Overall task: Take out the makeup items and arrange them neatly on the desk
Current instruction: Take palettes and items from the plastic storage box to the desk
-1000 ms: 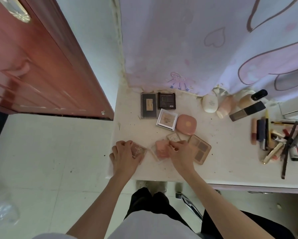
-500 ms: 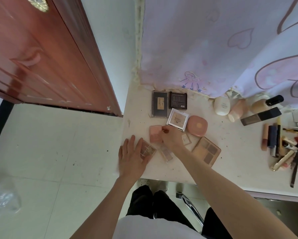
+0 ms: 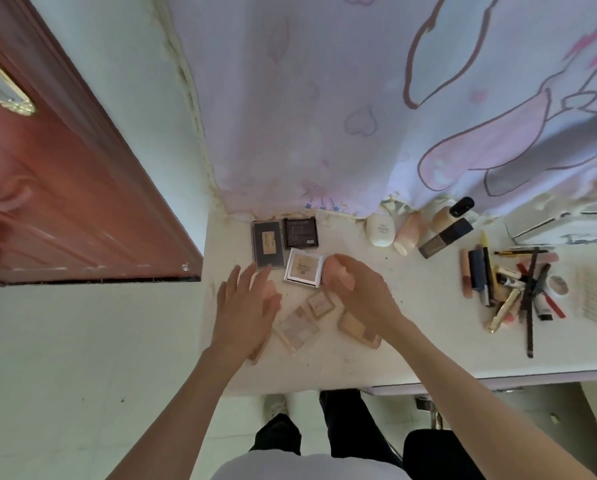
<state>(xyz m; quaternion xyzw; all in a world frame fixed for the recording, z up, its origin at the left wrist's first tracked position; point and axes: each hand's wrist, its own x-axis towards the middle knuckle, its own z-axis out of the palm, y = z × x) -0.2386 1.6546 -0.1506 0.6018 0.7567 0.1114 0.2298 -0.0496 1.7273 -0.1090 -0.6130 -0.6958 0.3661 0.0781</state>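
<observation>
Makeup items lie spread across a white desk (image 3: 411,355) seen from above, with a pastel cartoon-print curtain (image 3: 359,116) hanging along its far edge. At the far left corner sit two dark palettes side by side: a grey rectangular one (image 3: 268,247) and a black square one (image 3: 300,232). Just nearer lies a silver-framed square compact (image 3: 304,270). Beside it, the right hand (image 3: 363,292) covers most of a round pink compact (image 3: 337,271), fingers loosely curved over it; whether it grips the compact cannot be told. The left hand (image 3: 245,306) hovers flat near the left edge, fingers straight and spread, holding nothing, with a small pink compact (image 3: 269,291) partly under it. Between the forearms lie a small square beige compact (image 3: 320,303), a pale eyeshadow palette (image 3: 295,327) and a tan palette (image 3: 357,329). Along the far edge to the right stand a white bottle (image 3: 380,229), a peach tube (image 3: 409,233) and a dark foundation bottle (image 3: 444,237). Near the right edge lies a loose heap of lipsticks and pencils (image 3: 511,289). A red-brown door (image 3: 58,188) stands to the left of the desk.
</observation>
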